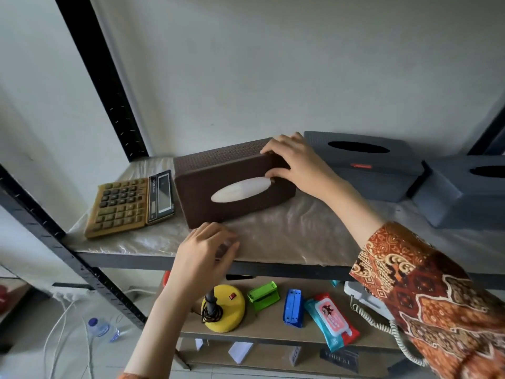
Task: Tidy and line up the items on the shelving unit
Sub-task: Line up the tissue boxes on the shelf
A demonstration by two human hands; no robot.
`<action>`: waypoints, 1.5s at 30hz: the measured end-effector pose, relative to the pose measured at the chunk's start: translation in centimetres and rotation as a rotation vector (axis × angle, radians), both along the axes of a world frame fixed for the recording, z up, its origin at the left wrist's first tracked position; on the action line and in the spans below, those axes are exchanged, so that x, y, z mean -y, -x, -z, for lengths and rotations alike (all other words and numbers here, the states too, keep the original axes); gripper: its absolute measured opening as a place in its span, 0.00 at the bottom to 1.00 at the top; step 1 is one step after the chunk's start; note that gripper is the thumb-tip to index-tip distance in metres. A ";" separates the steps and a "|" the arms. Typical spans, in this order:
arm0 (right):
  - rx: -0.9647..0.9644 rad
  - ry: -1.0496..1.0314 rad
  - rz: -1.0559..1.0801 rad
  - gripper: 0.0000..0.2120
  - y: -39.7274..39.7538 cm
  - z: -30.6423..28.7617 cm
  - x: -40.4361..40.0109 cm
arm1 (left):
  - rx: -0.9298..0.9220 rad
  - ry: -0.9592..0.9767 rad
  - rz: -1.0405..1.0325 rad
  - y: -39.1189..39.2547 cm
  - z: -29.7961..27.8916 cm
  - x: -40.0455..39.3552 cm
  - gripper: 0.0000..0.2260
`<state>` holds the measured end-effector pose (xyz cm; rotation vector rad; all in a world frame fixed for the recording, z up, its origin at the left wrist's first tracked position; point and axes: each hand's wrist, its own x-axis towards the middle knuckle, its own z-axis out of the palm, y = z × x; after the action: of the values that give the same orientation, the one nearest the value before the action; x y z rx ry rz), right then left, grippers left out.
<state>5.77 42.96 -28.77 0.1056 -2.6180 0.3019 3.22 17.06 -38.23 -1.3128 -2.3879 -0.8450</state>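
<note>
While right hand [296, 164] grips brown tissue box [232, 184]

Right hand [296, 162] grips the brown tissue box [232, 184] beside a calculator [128, 205] on the shelf [273, 242].

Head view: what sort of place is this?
Probably an office or storeroom corner: a metal shelving unit against a plain wall, holding a calculator, tissue boxes and a corded telephone.
</note>
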 end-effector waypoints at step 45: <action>0.533 -0.345 0.416 0.54 4.7 -1.3 -0.8 | -0.025 -0.004 -0.073 2.7 0.2 -0.2 0.11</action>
<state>1.08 43.73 -27.46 -0.4596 -3.0973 -0.3123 0.55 17.22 -38.44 -1.2198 -2.3974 -0.8077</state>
